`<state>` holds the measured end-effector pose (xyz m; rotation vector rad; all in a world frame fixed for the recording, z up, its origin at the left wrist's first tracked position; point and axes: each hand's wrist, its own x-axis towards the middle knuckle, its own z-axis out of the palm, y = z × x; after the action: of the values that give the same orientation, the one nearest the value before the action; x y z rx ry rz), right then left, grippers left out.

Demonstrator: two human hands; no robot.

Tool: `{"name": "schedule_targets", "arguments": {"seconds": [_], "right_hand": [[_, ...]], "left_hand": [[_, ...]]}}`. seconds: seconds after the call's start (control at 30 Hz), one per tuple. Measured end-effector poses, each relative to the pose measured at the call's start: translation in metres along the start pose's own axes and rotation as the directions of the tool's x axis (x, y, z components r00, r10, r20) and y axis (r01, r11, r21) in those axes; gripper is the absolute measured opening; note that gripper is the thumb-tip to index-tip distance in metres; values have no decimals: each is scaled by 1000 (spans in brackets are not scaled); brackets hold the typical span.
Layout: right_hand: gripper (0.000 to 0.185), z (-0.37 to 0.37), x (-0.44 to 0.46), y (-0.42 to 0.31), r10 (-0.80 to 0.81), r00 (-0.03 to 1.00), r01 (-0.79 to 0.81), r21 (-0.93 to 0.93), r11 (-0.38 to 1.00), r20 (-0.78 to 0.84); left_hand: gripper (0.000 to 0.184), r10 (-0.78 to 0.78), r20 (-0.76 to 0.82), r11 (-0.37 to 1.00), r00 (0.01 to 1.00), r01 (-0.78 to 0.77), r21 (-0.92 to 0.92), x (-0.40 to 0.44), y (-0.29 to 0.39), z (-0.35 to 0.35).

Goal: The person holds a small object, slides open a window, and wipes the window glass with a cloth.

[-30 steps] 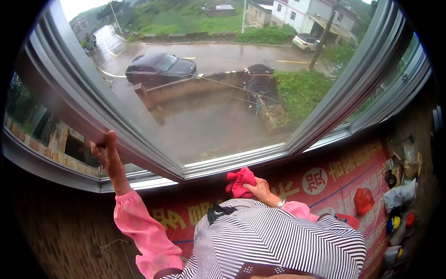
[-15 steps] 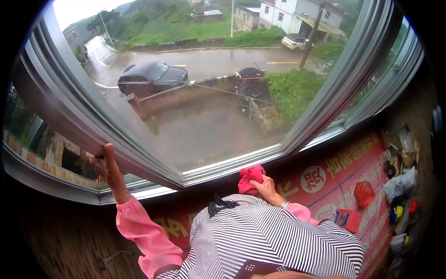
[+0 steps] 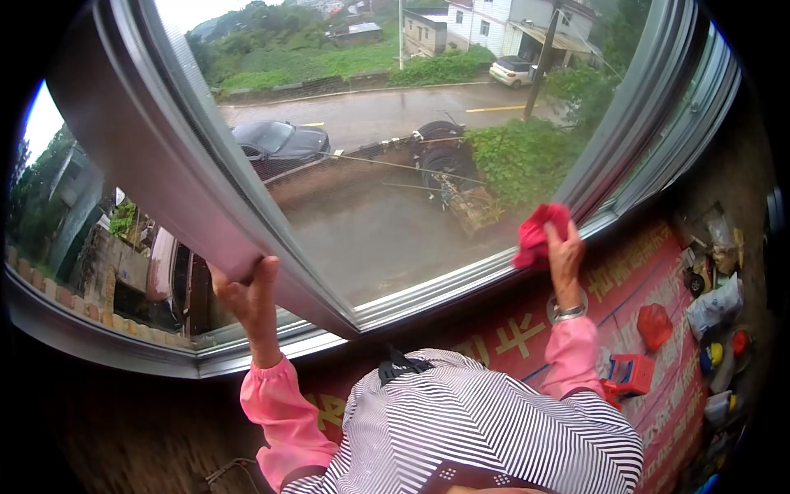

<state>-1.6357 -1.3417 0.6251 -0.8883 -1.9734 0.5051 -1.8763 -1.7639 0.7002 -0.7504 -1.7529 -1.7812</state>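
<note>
My left hand [image 3: 251, 300] is wrapped round the edge of the grey window sash [image 3: 234, 239], its thumb on the near side and part of the fingers behind the frame. In my right hand [image 3: 564, 259] is a bunched red cloth [image 3: 543, 236], held up at the lower right of the window, in front of the glass and close to the right frame. Pink sleeves cover both forearms, and a striped apron [image 3: 485, 412] covers my front.
Below the sill [image 3: 436, 295] lies a red banner [image 3: 510, 333] with yellow characters. On it are a red plastic basket [image 3: 632, 375] and a red bag [image 3: 655, 327]. Bags and bottles line the right side. Outside, a dark car [image 3: 284, 144] stands by the road.
My left hand and the sash it holds have moved to the right, widening the gap at the left. My right hand has risen from near the apron to the window's right side with the cloth.
</note>
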Motion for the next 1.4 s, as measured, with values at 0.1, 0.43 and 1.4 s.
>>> {"name": "schedule_targets", "arguments": {"seconds": [0.1, 0.43, 1.4], "right_hand": [[32, -24, 30, -35, -76, 993, 80, 46, 996, -93], [37, -90, 80, -152, -255, 750, 391, 99, 915, -610], [28, 85, -123, -237, -895, 388, 675, 593, 438, 220]], "left_hand": [[37, 76, -6, 993, 997, -75, 93, 4, 2, -1], [71, -17, -51, 999, 999, 19, 47, -3, -9, -1], [46, 28, -112, 1000, 993, -29, -10, 7, 6, 11]]}}
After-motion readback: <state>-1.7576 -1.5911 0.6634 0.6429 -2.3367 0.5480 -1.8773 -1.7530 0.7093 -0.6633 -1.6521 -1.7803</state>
